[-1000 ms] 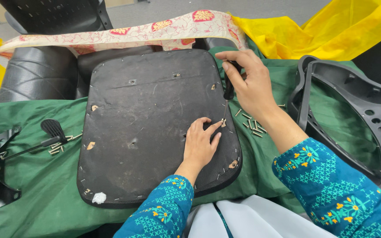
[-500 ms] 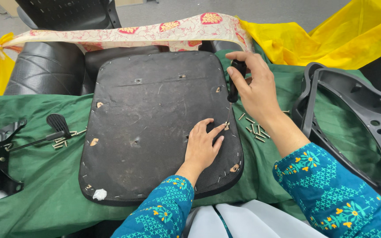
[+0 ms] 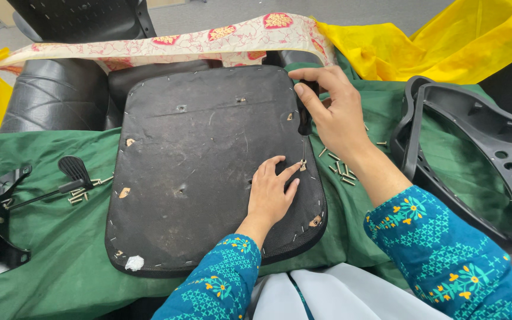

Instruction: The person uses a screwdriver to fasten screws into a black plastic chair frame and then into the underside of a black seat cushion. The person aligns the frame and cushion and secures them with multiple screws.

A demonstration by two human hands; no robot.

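Your left hand (image 3: 272, 192) lies flat, fingers spread, on the flat black chair seat bottom (image 3: 208, 166), near its 4 o'clock edge. A fingertip touches a small screw there. The seat rests upside down on the green cloth (image 3: 60, 261) in the middle. Your right hand (image 3: 333, 112) is closed around a black-handled screwdriver (image 3: 304, 115) at the seat's 2 o'clock edge. Small silver screws (image 3: 339, 169) lie just beside your right wrist. It looks like you are fastening the seat; the tip must meet the screw squarely.
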